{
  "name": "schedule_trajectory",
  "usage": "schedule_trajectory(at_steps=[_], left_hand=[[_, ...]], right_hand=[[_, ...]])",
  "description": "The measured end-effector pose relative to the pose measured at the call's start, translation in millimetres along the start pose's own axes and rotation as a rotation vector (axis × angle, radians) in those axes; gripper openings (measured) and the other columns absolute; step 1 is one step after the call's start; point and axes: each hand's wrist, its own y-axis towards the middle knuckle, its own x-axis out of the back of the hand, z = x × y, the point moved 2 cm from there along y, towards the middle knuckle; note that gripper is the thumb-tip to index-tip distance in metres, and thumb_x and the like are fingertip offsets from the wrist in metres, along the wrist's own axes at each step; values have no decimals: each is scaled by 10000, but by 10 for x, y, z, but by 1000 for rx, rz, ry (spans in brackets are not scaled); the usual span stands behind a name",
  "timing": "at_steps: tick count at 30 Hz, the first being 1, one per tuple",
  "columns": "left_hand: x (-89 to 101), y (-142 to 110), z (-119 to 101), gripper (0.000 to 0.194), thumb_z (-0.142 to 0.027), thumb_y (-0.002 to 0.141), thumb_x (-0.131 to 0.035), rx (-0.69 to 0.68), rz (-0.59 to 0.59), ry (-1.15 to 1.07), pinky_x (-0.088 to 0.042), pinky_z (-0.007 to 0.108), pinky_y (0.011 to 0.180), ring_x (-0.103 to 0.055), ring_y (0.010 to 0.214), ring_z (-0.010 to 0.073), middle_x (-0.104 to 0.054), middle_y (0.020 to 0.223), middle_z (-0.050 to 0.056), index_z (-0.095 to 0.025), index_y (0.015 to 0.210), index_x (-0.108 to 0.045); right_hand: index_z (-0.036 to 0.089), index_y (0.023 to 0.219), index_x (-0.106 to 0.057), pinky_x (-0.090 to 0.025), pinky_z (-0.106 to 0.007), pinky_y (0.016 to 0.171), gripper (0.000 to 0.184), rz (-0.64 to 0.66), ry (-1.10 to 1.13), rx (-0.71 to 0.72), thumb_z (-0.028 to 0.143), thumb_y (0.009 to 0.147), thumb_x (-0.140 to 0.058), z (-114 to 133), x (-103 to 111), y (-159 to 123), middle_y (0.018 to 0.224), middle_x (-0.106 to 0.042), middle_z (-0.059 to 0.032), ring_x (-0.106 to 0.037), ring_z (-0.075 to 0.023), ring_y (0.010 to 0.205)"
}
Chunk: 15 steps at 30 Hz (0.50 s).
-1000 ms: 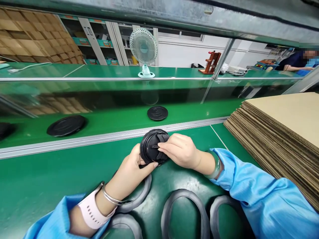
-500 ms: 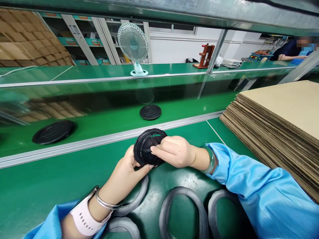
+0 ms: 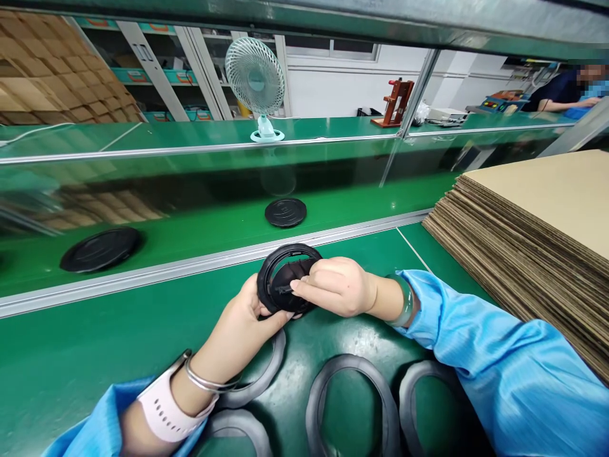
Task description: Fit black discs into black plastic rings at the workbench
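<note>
Your left hand (image 3: 248, 311) clasps the black ring (image 3: 264, 280) by its rim near the far edge of the green bench (image 3: 181, 308), seemingly bracing it; your right hand (image 3: 340, 287) pinches the dark inner piece (image 3: 287, 275), likely for leverage; the crescent gap between ring and piece shows wider than half a second earlier.

A glossy green workbench (image 3: 118, 343) bore four rounded grey rings (image 3: 314, 406) and, at right, a stack of brown cardboard sheets (image 3: 547, 203).

Room leftward, rings (image 3: 349, 362) below left hand (image 3: 250, 314)
</note>
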Motion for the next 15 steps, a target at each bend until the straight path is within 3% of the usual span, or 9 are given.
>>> schedule_trajectory(at_steps=[9,15], left_hand=[[0,14,12,556,-387,756,-756,13,-9,65,-551,331,695,-652,793,219,-654,925,24,-192,1174,-445],[17,2,19,561,-396,768,-758,18,-6,62,-561,364,755,-660,868,237,-660,979,41,-198,1182,-435]], right_hand=[[37,1023,-608,-435,-321,549,101,39,14,-78,54,979,-519,-13,-40,25,749,-576,-64,-505,-191,664],[71,955,-633,-449,-324,625,169,58,68,-208,148,1026,-500,-14,-87,25,761,-549,-62,-464,-189,684]])
